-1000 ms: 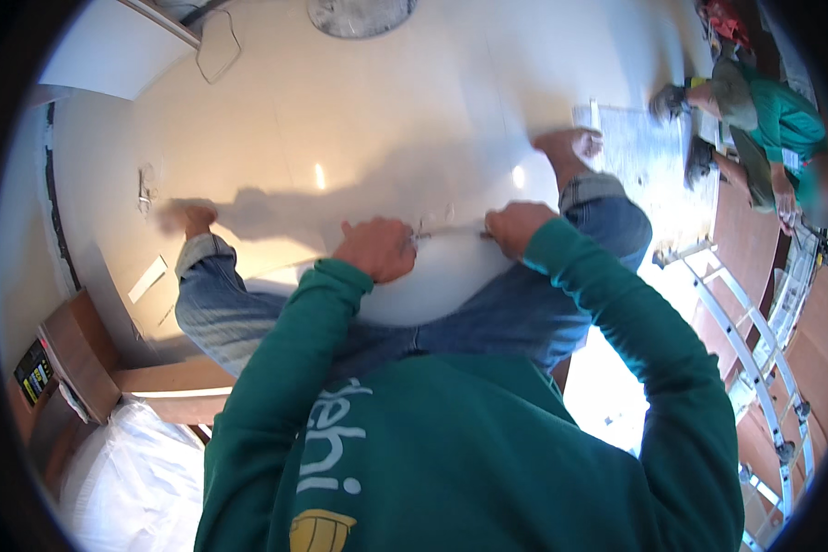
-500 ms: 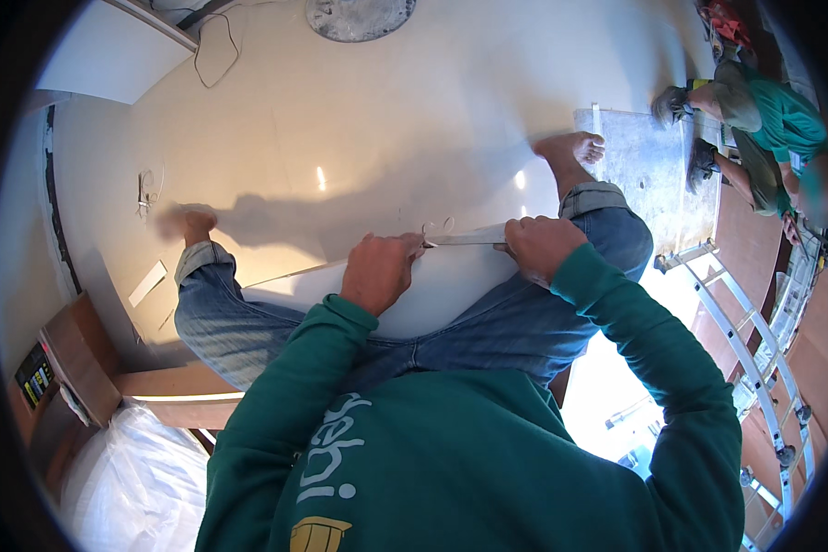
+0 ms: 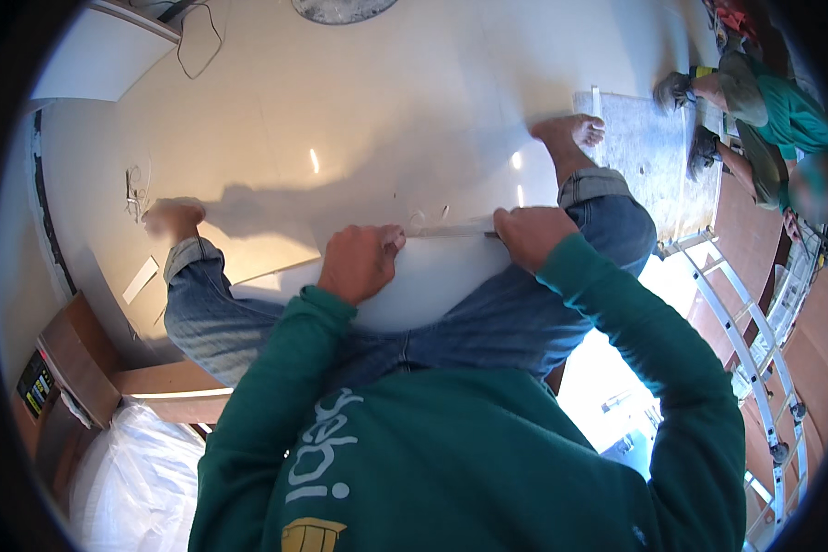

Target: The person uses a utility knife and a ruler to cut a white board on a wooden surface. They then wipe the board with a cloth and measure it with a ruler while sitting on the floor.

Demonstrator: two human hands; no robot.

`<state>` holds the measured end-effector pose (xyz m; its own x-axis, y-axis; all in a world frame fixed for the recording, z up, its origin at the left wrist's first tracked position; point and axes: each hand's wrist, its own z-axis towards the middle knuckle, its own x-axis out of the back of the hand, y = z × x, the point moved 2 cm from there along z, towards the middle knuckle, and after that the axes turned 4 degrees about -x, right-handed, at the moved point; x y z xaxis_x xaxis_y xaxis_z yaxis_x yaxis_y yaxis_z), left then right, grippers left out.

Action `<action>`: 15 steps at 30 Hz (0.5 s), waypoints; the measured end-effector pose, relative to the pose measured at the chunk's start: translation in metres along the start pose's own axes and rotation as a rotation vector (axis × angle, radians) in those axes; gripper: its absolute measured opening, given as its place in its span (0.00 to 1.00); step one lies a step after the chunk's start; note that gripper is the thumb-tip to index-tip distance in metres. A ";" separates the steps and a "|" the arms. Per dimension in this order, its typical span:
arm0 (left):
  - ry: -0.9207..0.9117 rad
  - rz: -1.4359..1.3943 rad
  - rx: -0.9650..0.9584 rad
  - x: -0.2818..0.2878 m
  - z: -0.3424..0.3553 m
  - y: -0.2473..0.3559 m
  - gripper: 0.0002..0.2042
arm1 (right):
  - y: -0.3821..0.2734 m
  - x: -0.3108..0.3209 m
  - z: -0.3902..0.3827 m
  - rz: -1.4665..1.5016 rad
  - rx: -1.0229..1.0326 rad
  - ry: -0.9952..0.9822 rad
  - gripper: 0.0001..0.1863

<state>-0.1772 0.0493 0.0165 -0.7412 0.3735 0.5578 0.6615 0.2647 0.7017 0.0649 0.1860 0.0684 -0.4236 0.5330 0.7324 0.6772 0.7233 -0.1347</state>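
Note:
A white panel [image 3: 437, 271] lies across my lap between my jeans-clad legs, its straight far edge running between my hands. My left hand [image 3: 359, 264] is closed at that edge, thumb and fingers pressed together; whatever they pinch is hidden. Farther right along the same edge, my right hand [image 3: 535, 237] is curled closed, with a small dark tip [image 3: 491, 235] showing beside its fingers. I cannot make out what that belongs to. Just beyond the edge, a thin pale curl [image 3: 417, 221] and a small shaving [image 3: 446, 212] show against the pale surface.
At the right another person [image 3: 787, 120] in green sits near an aluminium ladder [image 3: 745, 317]. A grey, dusty board [image 3: 649, 147] lies by my right foot. Clear plastic sheeting [image 3: 143, 474] and a wooden box [image 3: 78, 359] are at lower left. A round grey disc [image 3: 345, 7] is at the top.
My left hand has slid a little leftward along the panel's edge, widening the gap to my right hand. My right hand has barely moved. The whole view has shifted slightly.

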 end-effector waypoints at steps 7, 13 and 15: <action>-0.101 0.001 -0.126 0.011 0.003 0.000 0.14 | 0.004 0.003 0.002 -0.023 0.035 0.025 0.09; -0.003 0.016 -0.216 -0.004 0.009 0.018 0.12 | 0.024 0.007 -0.013 -0.030 -0.037 -0.051 0.10; -0.041 0.031 -0.188 -0.006 0.015 0.018 0.11 | 0.028 -0.003 -0.008 -0.029 -0.024 -0.057 0.09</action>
<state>-0.1593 0.0650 0.0194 -0.7129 0.4158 0.5647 0.6480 0.0828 0.7571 0.0894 0.2011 0.0681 -0.4766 0.5367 0.6962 0.6782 0.7284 -0.0972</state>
